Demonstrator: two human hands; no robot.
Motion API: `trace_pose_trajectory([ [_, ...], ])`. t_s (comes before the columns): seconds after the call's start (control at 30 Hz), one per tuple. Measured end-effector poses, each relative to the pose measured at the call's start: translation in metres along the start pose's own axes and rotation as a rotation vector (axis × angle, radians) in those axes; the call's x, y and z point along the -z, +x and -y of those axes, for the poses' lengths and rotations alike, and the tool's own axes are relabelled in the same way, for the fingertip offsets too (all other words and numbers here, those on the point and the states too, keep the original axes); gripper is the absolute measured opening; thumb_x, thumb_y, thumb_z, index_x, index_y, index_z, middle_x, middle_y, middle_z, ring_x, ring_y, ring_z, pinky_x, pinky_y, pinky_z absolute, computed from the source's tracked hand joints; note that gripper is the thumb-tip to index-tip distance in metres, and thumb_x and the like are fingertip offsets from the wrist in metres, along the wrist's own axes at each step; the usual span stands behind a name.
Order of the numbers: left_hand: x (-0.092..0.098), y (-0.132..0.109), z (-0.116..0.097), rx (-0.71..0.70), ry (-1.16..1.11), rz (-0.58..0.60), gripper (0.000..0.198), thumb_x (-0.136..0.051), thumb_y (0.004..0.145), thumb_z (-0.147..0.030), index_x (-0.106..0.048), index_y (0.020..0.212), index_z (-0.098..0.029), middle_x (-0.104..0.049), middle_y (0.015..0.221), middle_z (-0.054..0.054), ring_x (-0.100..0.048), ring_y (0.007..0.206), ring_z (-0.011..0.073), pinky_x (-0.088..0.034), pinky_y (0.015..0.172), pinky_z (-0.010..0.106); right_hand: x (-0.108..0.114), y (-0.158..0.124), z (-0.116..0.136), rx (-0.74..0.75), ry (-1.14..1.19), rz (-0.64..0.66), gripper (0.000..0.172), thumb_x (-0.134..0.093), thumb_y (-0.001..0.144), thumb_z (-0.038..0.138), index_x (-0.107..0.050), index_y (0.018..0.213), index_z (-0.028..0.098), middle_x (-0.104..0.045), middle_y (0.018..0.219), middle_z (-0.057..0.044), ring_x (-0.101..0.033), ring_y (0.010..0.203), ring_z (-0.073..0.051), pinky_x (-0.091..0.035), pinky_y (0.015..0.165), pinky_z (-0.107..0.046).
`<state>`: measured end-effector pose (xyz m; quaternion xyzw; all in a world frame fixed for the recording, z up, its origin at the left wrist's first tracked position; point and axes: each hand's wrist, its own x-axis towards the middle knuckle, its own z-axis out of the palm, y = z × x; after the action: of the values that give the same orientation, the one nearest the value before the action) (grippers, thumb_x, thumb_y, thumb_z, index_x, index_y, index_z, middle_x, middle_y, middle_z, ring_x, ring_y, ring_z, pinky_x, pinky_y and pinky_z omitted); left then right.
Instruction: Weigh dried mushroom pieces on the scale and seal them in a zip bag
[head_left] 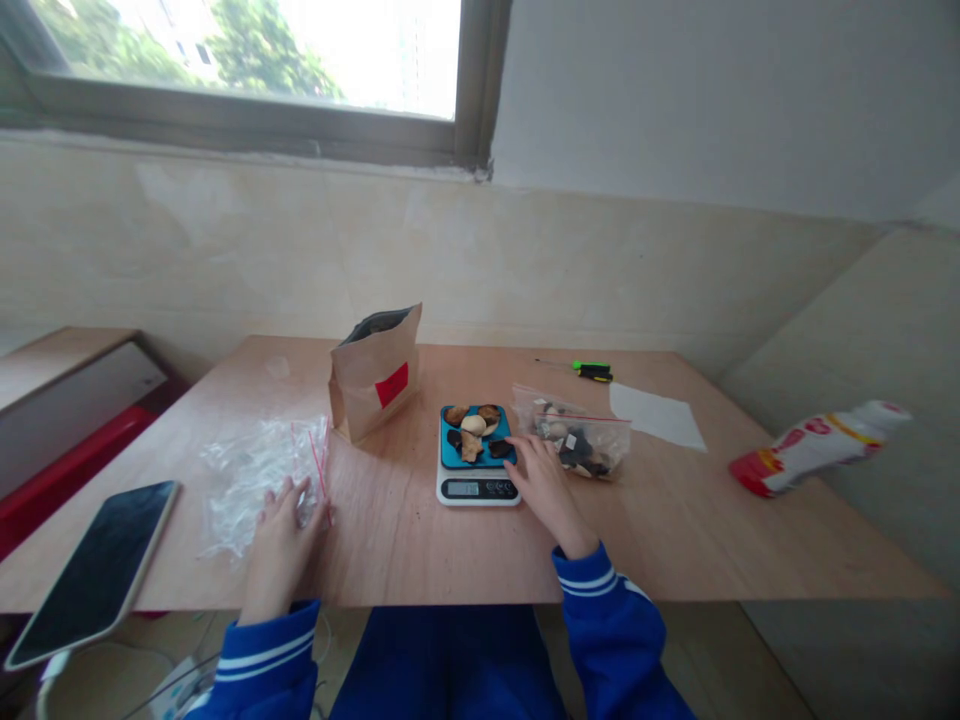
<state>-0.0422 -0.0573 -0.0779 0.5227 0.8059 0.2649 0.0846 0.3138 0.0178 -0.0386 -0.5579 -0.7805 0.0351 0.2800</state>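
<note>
A small white kitchen scale (477,488) with a blue top stands mid-table and carries several brown, tan and dark dried pieces (473,428). My right hand (541,484) rests flat beside the scale's right edge, fingers spread, fingertips touching the scale's corner. Just right of it lies a filled clear zip bag (574,437) with a red seal. My left hand (283,524) lies open on a pile of empty clear zip bags (255,473) at the left. An open brown paper pouch (374,372) with a red label stands behind the scale, to the left.
A phone (94,567) hangs over the table's front left corner. A white paper sheet (655,414) and a green-and-black tool (592,371) lie at the back right. A red-and-white packet (814,447) sits on the ledge to the right. A lower cabinet (67,385) stands left.
</note>
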Motion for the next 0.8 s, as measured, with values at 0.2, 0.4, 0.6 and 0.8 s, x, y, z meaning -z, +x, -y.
trace_pose_trajectory([
  [0.2,0.004,0.0,0.001,0.015,-0.04,0.043,0.048,-0.046,0.087,-0.037,-0.06,0.125,-0.012,-0.049,0.142,0.016,-0.028,0.139,0.037,-0.033,0.11,0.048,0.002,0.002,-0.005,0.026,-0.038,-0.013,0.015,-0.051,0.087,0.019,-0.065,0.092,0.023,-0.063,0.09,-0.008,-0.055,0.088,-0.027,-0.046,0.08,-0.043],
  [0.4,0.002,-0.001,0.002,0.021,-0.043,0.012,0.048,-0.046,0.087,-0.038,-0.06,0.126,-0.014,-0.049,0.142,0.015,-0.029,0.139,0.0371,-0.034,0.11,0.049,0.004,-0.002,-0.002,-0.027,-0.014,0.03,0.01,-0.055,0.088,0.025,-0.062,0.083,0.02,-0.061,0.093,-0.008,-0.057,0.089,-0.027,-0.047,0.082,-0.043],
  [0.6,0.001,-0.002,0.002,0.005,-0.015,0.042,0.047,-0.044,0.088,-0.036,-0.059,0.127,-0.014,-0.049,0.142,0.012,-0.028,0.14,0.0352,-0.033,0.11,0.047,-0.001,0.007,0.002,-0.02,0.008,-0.097,0.017,-0.049,0.089,0.025,-0.056,0.102,0.016,-0.056,0.104,-0.013,-0.056,0.101,-0.027,-0.047,0.091,-0.043],
  [0.8,0.006,-0.003,-0.003,0.021,0.01,0.054,0.048,-0.044,0.09,-0.036,-0.057,0.13,-0.013,-0.046,0.144,0.013,-0.027,0.14,0.0353,-0.034,0.11,0.046,-0.008,0.017,-0.005,0.013,-0.049,-0.02,0.023,-0.048,0.088,0.02,-0.06,0.107,0.016,-0.057,0.111,-0.014,-0.055,0.106,-0.03,-0.047,0.091,-0.046],
])
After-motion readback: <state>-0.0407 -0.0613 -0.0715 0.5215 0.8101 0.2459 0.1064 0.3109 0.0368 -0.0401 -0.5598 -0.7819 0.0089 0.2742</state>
